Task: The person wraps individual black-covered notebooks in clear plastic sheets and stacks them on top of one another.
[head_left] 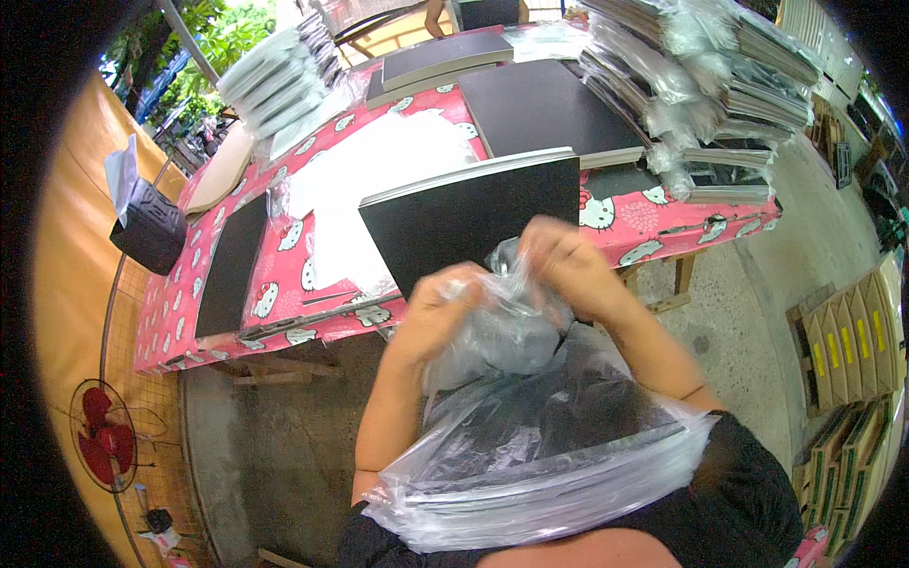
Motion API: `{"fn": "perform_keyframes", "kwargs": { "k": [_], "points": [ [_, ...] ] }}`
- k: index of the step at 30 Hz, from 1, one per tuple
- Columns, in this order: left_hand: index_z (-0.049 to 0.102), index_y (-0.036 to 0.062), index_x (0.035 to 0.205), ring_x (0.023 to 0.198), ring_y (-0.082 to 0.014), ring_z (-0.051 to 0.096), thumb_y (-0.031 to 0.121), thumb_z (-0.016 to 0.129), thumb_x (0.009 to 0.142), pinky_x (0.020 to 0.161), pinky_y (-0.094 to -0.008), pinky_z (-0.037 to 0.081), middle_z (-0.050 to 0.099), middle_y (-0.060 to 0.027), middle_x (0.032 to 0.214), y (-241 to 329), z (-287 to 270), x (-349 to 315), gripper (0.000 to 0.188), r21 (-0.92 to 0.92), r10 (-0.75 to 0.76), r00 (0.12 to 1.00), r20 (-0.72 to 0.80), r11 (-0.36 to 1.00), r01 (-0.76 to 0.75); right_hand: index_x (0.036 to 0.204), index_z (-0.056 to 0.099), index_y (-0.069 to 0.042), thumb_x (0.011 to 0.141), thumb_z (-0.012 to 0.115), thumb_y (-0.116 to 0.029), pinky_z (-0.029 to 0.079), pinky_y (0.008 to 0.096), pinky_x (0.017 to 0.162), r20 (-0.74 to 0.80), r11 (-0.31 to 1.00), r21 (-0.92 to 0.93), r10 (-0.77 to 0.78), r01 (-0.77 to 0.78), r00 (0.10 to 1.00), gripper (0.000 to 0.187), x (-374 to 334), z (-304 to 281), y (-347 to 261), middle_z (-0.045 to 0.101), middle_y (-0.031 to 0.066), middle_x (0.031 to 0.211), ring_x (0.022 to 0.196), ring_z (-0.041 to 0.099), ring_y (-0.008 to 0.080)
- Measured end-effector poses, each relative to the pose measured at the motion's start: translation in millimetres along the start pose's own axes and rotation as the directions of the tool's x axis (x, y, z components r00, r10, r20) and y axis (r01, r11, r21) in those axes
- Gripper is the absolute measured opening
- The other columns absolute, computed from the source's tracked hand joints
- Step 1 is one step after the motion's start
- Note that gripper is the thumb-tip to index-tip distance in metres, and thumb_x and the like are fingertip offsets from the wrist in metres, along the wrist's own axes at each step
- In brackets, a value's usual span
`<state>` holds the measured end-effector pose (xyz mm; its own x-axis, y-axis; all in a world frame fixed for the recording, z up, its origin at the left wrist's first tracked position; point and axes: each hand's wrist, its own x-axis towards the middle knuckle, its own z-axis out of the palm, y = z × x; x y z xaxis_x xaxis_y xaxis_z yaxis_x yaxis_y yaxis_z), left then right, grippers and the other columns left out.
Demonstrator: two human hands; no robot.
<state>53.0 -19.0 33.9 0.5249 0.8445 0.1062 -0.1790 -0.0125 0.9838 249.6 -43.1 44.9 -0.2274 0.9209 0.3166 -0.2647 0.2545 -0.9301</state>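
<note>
"What did the worker's hands hold?"

"Clear plastic [516, 346], bunched up between them. The left hand [440, 305] gripped one side with curled fingers; the right hand [571, 270] pinched the other, both slightly blurred."

"And the black bundle [469, 213]?"

"It stood tilted just beyond both hands, pale edge upward. Its lower part was hidden, so whether it touched the plastic could not be told."

"How far along was the work?"

"Apparently mid-wrapping: the plastic seemed to be getting opened, the bundle not yet covered. A layered sheaf of plastic sleeves [549, 506] lay below the hands, across the lap, presumably for more. A tall wrapped stack [705, 90] beyond the right hand and a wrapped pile [275, 90] far beyond the left looked finished; the bare black stack [544, 109] beyond the bundle looked left to do."

"The surface and the room?"

"A table in pink cartoon-cat cloth [639, 220] spread ahead of the hands, white sheets [379, 175] upon it. A red-bladed fan [106, 440] stood low to the left hand's left, before an orange curtain [76, 265]; cartons [847, 331] rested well right of the right hand, beyond a grey concrete floor [743, 331]."
</note>
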Motion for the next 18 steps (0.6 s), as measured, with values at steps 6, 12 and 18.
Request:
{"fn": "perform_keyframes", "kwargs": {
  "k": [6,12,18],
  "points": [
    [0.055,0.0025,0.09,0.064,-0.0088,0.051,0.018,0.061,0.076,0.052,-0.0233,0.044,0.054,-0.0019,0.08,-13.5,-51.1,-8.2,0.021,0.085,-0.069,0.996,0.053,0.994,0.064,0.097,0.058,-0.003,0.076,0.06,-0.029,0.043,0.0302,0.077,0.304,0.916,0.399,-0.098,-0.033,0.948,0.034,-2.8,-38.6,-8.5,0.06,0.0146,0.09,0.079,0.058,0.0193],
    [0.056,-0.0011,0.089,0.062,-0.0116,0.056,0.012,0.064,0.07,0.053,-0.0244,0.045,0.059,-0.006,0.071,-28.7,-77.3,-13.1,0.024,-0.7,0.22,0.971,0.097,0.708,-0.091,0.087,0.058,-0.004,0.072,0.062,-0.033,0.045,0.0256,0.061,0.687,0.515,-0.726,0.549,0.456,0.476,0.033,-7.1,-35.4,21.8,0.061,0.0054,0.075,0.065,0.057,0.0141],
    [0.057,-0.0015,0.089,0.067,-0.0133,0.057,0.011,0.064,0.068,0.059,-0.0268,0.046,0.06,-0.0069,0.074,-18.6,-74.4,-14.8,0.025,-0.564,0.11,0.983,-0.144,0.807,-0.173,0.087,0.061,0.003,0.072,0.062,-0.013,0.046,0.027,0.063,0.444,0.935,-0.189,0.353,-0.299,0.824,0.022,-16.3,-56.6,29.7,0.061,0.0125,0.084,0.072,0.057,0.014]
  ]
}}
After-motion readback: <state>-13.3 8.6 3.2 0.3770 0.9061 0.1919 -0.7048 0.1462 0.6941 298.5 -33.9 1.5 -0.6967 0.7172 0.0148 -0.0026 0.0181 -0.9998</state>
